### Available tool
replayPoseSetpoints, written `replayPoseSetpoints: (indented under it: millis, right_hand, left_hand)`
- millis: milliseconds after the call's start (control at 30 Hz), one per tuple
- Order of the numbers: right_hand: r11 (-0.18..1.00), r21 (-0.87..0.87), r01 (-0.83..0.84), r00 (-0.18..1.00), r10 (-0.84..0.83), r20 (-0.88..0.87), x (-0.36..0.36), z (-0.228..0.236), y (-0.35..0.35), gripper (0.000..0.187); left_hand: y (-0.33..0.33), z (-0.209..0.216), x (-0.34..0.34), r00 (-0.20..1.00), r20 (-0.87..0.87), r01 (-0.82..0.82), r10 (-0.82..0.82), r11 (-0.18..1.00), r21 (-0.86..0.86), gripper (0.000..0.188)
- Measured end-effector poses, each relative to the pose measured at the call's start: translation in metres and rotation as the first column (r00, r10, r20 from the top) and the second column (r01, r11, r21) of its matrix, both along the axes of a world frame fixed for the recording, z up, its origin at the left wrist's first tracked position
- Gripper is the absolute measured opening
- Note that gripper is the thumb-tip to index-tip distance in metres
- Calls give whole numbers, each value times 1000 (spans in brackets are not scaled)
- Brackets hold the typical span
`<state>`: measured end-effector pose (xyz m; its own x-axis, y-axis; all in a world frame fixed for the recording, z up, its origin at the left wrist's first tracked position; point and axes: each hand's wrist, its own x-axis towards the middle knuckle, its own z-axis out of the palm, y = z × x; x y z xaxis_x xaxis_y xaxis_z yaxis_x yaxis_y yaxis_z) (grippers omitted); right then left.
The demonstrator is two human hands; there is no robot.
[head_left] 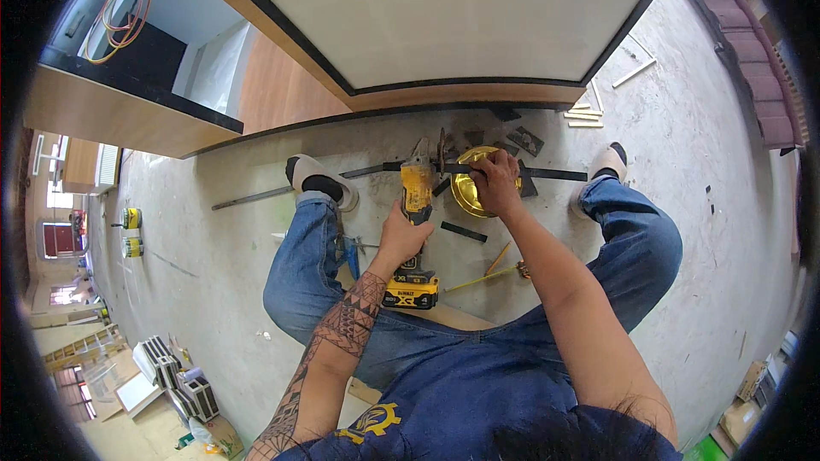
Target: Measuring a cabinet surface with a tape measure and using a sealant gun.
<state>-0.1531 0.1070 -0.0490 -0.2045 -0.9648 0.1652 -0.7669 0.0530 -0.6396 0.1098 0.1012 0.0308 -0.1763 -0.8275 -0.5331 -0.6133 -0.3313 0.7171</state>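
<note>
The left hand (404, 236) wraps firmly round a yellow-and-black cordless angle grinder (417, 186); to its right, the right hand (497, 181) closes on a flat black strip (557, 174) over a shiny round gold object (465, 197). Cutting seems underway, calling for steady bracing.

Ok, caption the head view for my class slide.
Left hand grips an angle grinder; right hand holds a dark strip across a round gold object.

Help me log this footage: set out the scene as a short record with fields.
Left hand: holds a yellow-and-black cordless grinder
Right hand: on a dark strip crossing a round gold object; exact grip unclear
Disc touching strip: cannot tell
Floor: dark offcut, tape measure
Beyond the hands: wood-trimmed unit with a pale panel
</note>
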Motion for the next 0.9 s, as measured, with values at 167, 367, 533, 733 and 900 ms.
replayPoseSetpoints:
  millis: [167, 367, 533, 733, 900]
  right_hand:
    - [999, 44, 24, 1000, -24, 11, 1, 2, 0, 27]
    - [999, 29, 25, 1000, -25, 15, 1, 2, 0, 27]
    - [999, -31, 23, 1000, -23, 6, 1, -1, 0, 26]
    - [998, -53, 34, 999, -33, 12, 2, -4, -3, 27]
    - [999, -31, 15, 1000, -14, 16, 0, -5, -3, 29]
  left_hand:
    - [2, 4, -1, 1000, -15, -18, 18, 1000, 4, 63]
    - [3, 2, -2, 999, -31, -22, 22, 1000, -4, 60]
    - [3, 5, -3, 1000, -10, -8, 8, 999, -34, 60]
    - [2, -6, 1, 1000, -15, -11, 11, 999, -33, 65]
    - [2, -15, 3, 1000, -2, -1, 1, 997, -78, 68]
